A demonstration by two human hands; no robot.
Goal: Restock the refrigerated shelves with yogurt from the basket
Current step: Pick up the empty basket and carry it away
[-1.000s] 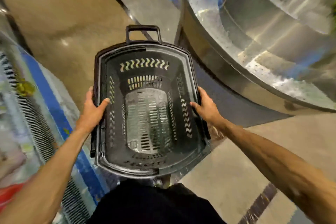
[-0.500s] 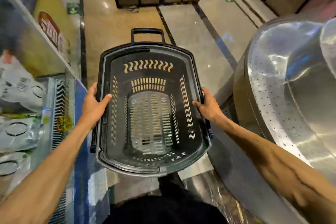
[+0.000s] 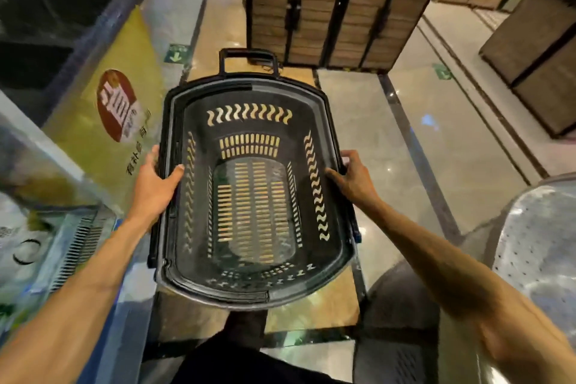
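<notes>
A black plastic shopping basket point(image 3: 174, 121) with slotted walls and floor hangs level in front of me above the floor. Nothing lies inside it; the tiles show through the slots. Its pull handle point(image 3: 247, 54) sticks out at the far end. My left hand point(image 3: 154, 184) grips the left rim, thumb hooked over the inside. My right hand point(image 3: 353, 176) grips the right rim the same way. No yogurt shows anywhere in the head view.
A refrigerated case point(image 3: 62, 237) with a vent grille runs along my left, beside a yellow panel with a red logo point(image 3: 117, 104). Wooden crates point(image 3: 330, 6) stand ahead, more point(image 3: 536, 50) at right. A shiny perforated metal drum point(image 3: 539, 246) sits at lower right.
My view has swung up and away from the metal drum toward the aisle. Both hands keep the same grip on the basket rims.
</notes>
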